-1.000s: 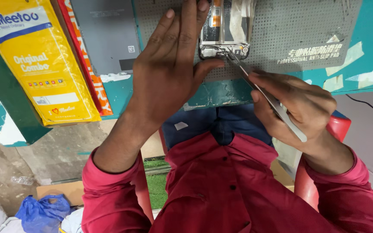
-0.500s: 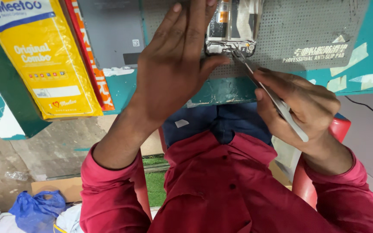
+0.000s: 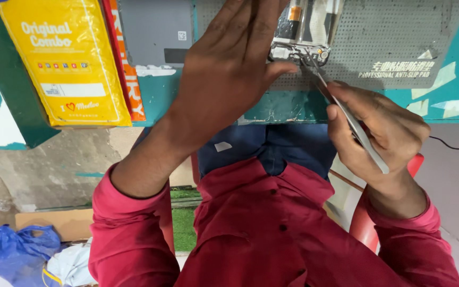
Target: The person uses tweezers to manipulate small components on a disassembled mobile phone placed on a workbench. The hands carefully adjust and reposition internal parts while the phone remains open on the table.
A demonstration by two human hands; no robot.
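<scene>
An opened phone (image 3: 306,29) with its inner parts bare lies on a grey perforated mat (image 3: 394,37) at the top of the head view. My left hand (image 3: 229,74) presses flat on the phone's left side, thumb against its lower edge. My right hand (image 3: 378,133) grips metal tweezers (image 3: 346,117), whose tips touch the phone's lower end near a small round part. Most of the phone is hidden under my left hand.
A yellow packet (image 3: 65,58) and a red-orange box (image 3: 126,58) lie on the teal table (image 3: 282,106) at the left, with a grey slab (image 3: 155,32) beside them. A red chair (image 3: 365,228), blue bag (image 3: 17,250) and cardboard (image 3: 59,220) are below.
The view has shifted slightly; the phone sits a little higher in frame. Both hands keep their hold, the tweezers' tips staying at the phone's lower end.
</scene>
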